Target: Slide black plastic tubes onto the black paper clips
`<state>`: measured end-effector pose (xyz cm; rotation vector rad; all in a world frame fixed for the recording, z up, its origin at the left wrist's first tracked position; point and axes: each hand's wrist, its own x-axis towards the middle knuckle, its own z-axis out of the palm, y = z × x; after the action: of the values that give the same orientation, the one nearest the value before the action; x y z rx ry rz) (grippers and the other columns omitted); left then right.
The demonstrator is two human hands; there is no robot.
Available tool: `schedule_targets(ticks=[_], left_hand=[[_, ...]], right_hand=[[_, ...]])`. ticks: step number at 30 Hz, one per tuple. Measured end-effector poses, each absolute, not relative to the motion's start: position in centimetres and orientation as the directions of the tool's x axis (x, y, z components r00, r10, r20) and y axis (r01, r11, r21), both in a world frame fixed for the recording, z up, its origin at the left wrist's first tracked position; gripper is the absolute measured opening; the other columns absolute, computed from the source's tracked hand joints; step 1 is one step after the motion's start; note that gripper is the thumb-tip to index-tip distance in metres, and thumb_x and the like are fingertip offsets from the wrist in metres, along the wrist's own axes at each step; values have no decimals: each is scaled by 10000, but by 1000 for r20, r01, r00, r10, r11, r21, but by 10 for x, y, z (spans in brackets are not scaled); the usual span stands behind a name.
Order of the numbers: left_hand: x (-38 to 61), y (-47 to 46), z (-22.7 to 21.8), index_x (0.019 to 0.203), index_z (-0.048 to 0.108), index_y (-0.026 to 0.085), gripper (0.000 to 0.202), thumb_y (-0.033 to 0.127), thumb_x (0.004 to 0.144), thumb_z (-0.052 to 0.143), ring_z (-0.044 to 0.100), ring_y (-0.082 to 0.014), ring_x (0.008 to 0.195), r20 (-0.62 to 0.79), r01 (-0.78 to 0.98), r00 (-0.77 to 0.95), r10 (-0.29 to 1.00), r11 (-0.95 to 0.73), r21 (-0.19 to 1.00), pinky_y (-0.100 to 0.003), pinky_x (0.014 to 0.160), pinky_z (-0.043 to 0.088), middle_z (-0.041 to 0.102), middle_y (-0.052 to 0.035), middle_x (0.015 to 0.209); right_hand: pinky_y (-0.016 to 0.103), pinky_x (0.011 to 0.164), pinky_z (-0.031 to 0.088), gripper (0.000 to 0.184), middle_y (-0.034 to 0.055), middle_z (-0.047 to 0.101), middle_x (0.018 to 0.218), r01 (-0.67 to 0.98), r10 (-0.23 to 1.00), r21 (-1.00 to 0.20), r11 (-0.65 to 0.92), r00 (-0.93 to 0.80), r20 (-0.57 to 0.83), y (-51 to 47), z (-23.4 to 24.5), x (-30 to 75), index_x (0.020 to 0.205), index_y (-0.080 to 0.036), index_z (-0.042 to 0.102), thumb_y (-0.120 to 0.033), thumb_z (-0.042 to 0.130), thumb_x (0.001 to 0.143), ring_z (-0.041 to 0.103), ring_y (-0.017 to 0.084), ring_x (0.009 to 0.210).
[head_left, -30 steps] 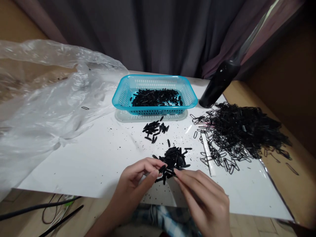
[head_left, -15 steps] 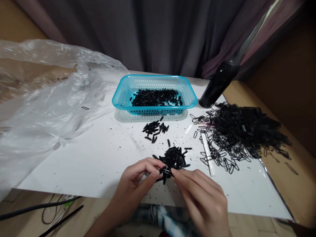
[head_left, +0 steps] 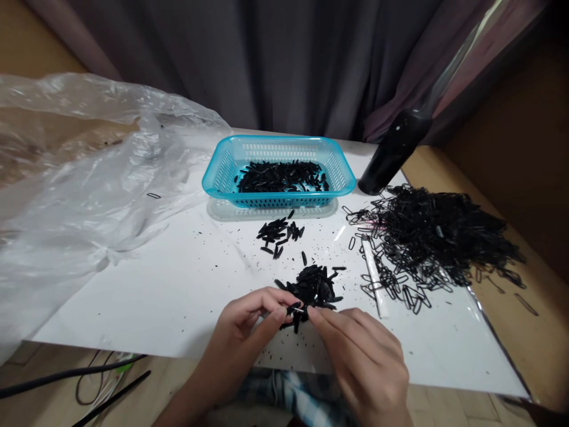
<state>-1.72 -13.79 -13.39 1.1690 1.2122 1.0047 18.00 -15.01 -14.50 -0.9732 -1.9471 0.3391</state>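
Head view, near to far: checked blue-and-white cloth (head_left: 288, 388) at the bottom edge, below the near side of a white work surface (head_left: 155, 296); black cables (head_left: 66, 375) at lower left, over a pale floor (head_left: 448, 400). Left hand (head_left: 249, 323), thumb and forefinger pinching one slim black piece (head_left: 292, 308), remaining fingers curled. Right hand (head_left: 362, 350), thumb and fingertips pressed together on a thin bright sliver (head_left: 299, 310), far end of same meeting the black piece; sliver too small and too covered to tell its kind. Both hands close together, well apart from the basket, tips just above the near edge of a loose pile of black pieces (head_left: 313, 284); dark crumbs scattered around. Beyond the pile, a smaller cluster of like pieces (head_left: 273, 230), flat on the white surface. To the right, a broad tangled heap of thin black loops (head_left: 444, 237), some strays at its margins; at its left side, a narrow white strip (head_left: 374, 279), lying lengthwise with loops touching it. Past the small cluster, one blue perforated basket (head_left: 280, 194), upright on a pale translucent base (head_left: 271, 213), with many black slivers (head_left: 282, 177) over its floor. At left, a crumpled clear plastic bag (head_left: 133, 172). Behind the heap, one black cylinder (head_left: 393, 157), tilted in view, with clear sheeting above. Farthest back, dark grey curtain (head_left: 288, 71), hanging in folds
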Motion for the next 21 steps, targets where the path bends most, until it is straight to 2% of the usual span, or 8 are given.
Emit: schedule_targets(ticks=[4, 11, 16, 21], left_hand=[[-18, -137, -134, 714, 670, 187, 299, 397, 926, 651, 650, -226, 921, -161, 46, 94, 983, 157, 987, -320, 848, 494, 727, -79, 994], [-18, -140, -133, 720, 676, 185, 298, 396, 930, 649, 650, -218, 908, -140, 23, 115, 984, 138, 990, -301, 818, 501, 721, -80, 981], [-17, -140, -134, 702, 675, 192, 278, 349, 928, 638, 662, -201, 904, -111, 35, 53, 992, 109, 993, -269, 800, 527, 721, -62, 979], [-28, -128, -128, 715, 704, 205, 230, 320, 899, 630, 675, -229, 953, -32, 250, -88, 996, 53, 967, -294, 866, 539, 729, -64, 965]], right_hand=[[342, 604, 503, 394, 93, 760, 1070, 434, 737, -604, 668, -276, 616, -153, -148, 178, 1243, -174, 672, -25, 529, 908, 631, 204, 753], [332, 611, 523, 435, 108, 748, 1059, 448, 766, -627, 637, -276, 581, -150, -138, 182, 1217, -131, 666, 67, 530, 855, 625, 190, 770], [325, 688, 564, 355, 82, 757, 1038, 473, 768, -619, 627, -236, 596, -147, -136, 179, 1176, -147, 679, 33, 585, 886, 669, 182, 831], [293, 792, 578, 268, 46, 761, 1010, 530, 784, -634, 563, -99, 613, -146, -138, 185, 1106, -177, 690, -14, 629, 901, 705, 161, 892]])
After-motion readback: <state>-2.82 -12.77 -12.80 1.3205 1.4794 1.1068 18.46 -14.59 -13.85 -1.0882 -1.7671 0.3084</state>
